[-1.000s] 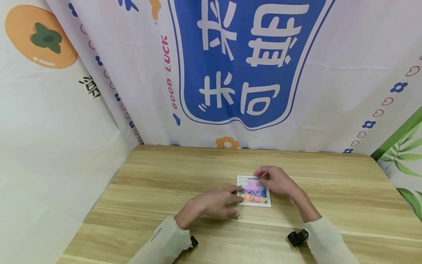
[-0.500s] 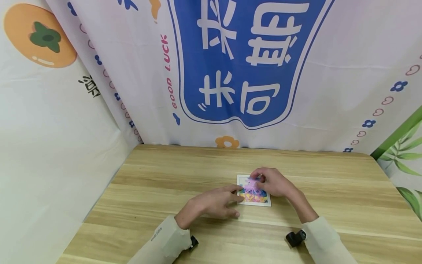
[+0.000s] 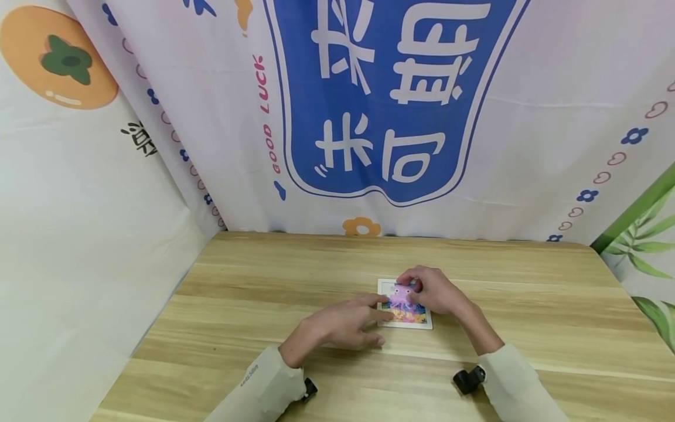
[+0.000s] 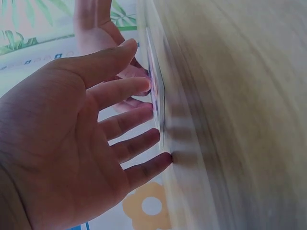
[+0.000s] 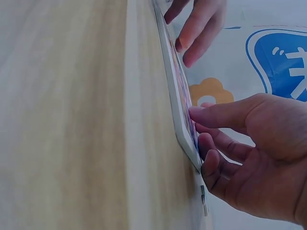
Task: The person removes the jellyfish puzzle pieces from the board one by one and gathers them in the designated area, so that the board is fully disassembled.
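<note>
A printed fabric backdrop (image 3: 369,117) hangs beyond the wood-grain table (image 3: 274,264) where I work, pale sleeves (image 3: 258,387) stopping short of my wrists, which leaves both hands bare. My left hand (image 3: 348,323) lies spread in a wide, relaxed hold, fingertips at the left side of a white-bordered picture board (image 3: 411,326), little finger down on the tabletop beside it, probably to keep the board from sliding. My right hand (image 3: 436,290) bends over the upper right, thumb on the picture and fingers curled at the far edge, a narrow gap between them that suits fine work; whether they pinch a loose piece, I cannot tell. The board lies flat between my hands, within easy reach of both. On it, a pink octopus (image 3: 402,295) shows beside my thumb; smallest of all, a pale patch (image 3: 387,289) marks the upper left corner.
</note>
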`<state>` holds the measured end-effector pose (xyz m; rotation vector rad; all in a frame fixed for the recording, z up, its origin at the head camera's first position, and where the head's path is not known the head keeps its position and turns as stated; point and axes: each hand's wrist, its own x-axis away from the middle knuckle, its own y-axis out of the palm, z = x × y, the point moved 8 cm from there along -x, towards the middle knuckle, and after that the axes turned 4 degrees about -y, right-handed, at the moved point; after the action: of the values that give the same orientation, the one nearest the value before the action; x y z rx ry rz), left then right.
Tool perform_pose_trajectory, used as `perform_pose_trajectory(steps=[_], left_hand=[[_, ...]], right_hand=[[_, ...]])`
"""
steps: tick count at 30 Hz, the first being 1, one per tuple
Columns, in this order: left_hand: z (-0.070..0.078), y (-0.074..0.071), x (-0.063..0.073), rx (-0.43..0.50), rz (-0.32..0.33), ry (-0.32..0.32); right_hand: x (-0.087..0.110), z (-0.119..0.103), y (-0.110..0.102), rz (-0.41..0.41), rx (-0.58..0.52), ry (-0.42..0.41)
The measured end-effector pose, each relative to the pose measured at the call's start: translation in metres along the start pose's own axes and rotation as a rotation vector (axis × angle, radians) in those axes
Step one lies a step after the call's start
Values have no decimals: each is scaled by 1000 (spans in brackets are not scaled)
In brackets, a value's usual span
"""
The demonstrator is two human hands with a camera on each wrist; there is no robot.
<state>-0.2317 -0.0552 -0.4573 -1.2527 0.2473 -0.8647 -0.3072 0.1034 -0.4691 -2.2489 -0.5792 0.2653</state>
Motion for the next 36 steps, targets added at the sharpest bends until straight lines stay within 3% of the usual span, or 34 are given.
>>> perform_pose_trajectory(steps=[8, 18, 36], left_hand=[[7, -1, -1, -50, 17, 27], [14, 0, -15, -64, 17, 43], [10, 4, -16, -1, -23, -6]], right_hand=[[0, -1, 0, -3, -12, -3], [0, -1, -1, 5, -13, 0], [-1, 2, 3, -34, -42, 38]])
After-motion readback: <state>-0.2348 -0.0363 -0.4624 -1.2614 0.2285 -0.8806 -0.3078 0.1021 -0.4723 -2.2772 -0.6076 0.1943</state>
